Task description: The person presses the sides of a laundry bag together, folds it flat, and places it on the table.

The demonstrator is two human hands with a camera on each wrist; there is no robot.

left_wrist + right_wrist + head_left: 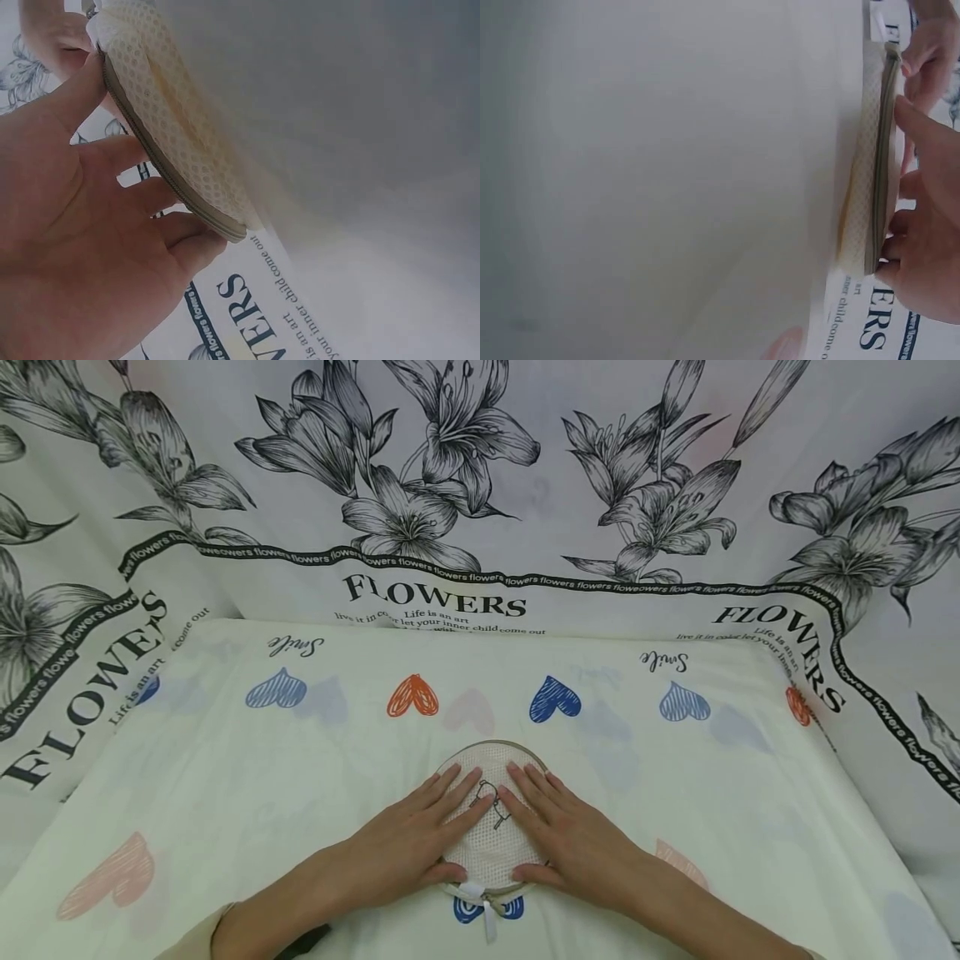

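Observation:
A round, cream mesh zip bag (487, 852) with a small black line drawing lies on the bed-like surface in the head view. My left hand (397, 843) rests on its left side, fingers stretched over the top and thumb at the near edge. On the opposite side, my right hand (581, 843) lies the same way, its fingers nearly meeting the left ones. A brown-grey zip (161, 165) runs round the rim in the left wrist view, beside the padded mesh wall. A white tab (490, 922) hangs from the near edge. What the bag contains is hidden.
The bag sits on a white sheet (300, 793) printed with hearts. Behind it rises a white cloth (547, 527) with black lilies and "FLOWERS" lettering. A dark object (303, 942) shows partly beneath the left forearm.

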